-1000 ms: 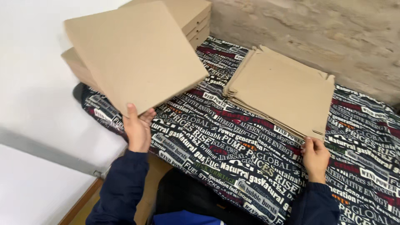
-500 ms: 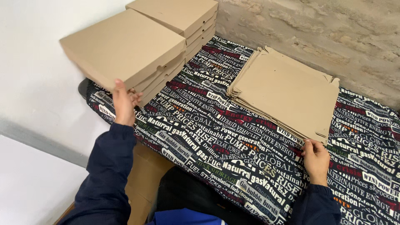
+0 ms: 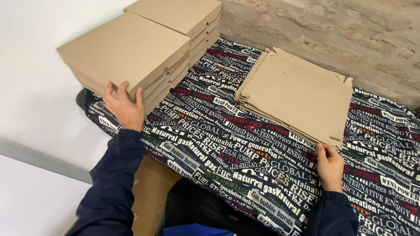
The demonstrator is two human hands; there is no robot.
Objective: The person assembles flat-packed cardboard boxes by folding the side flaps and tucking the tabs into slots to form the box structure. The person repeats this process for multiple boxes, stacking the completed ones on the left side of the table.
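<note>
The left hand (image 3: 124,107) rests flat against the near edge of a stack of folded cardboard boxes (image 3: 124,54), fingers spread and pressed to the side of the top boxes, thumb toward the right; it touches rather than grips, with nothing closed inside it. That stack sits at the far left of the counter (image 3: 245,170), which is covered with a dark cloth printed all over in white, red and green lettering. A second stack of the same tan boxes (image 3: 177,15) stands just behind it, touching or nearly touching, against the rough stone wall (image 3: 332,30). The right hand (image 3: 329,166) lies at the near right corner of a pile of flat, unfolded cardboard blanks (image 3: 297,94), fingertips on the bottom edge of the pile; whether the fingers pinch a sheet or only rest there cannot be told. The flat pile lies on the cloth to the right of the 2 box stacks, well apart from the left hand, its notched corners fanned slightly. Both arms wear dark blue sleeves (image 3: 111,183). Below the counter edge, between the arms, a brown cardboard carton (image 3: 151,196) shows beside a white wall (image 3: 30,87) on the left.
</note>
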